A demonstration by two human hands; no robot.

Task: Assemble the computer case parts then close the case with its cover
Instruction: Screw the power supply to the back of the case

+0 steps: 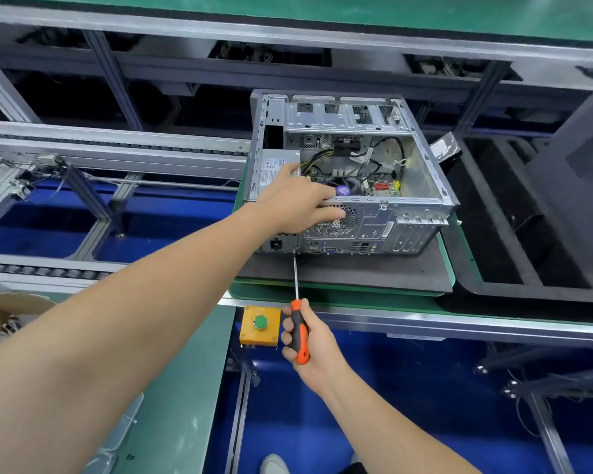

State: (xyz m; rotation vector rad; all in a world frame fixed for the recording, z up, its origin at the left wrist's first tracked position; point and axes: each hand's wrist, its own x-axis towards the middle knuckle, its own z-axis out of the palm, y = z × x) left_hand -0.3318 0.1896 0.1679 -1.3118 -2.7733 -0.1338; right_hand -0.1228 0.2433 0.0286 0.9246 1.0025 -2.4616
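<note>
open computer case [425, 186] lies on its side on the dark mat [356, 271], holding a power supply [278, 165], cables [387, 148] and board [380, 186]. left hand [295, 203] rests on the case's near rim, fingers [329, 213] straight. before the case, right hand [310, 343] grasps the screwdriver [298, 331], its shaft pointing away at the case's rear panel
</note>
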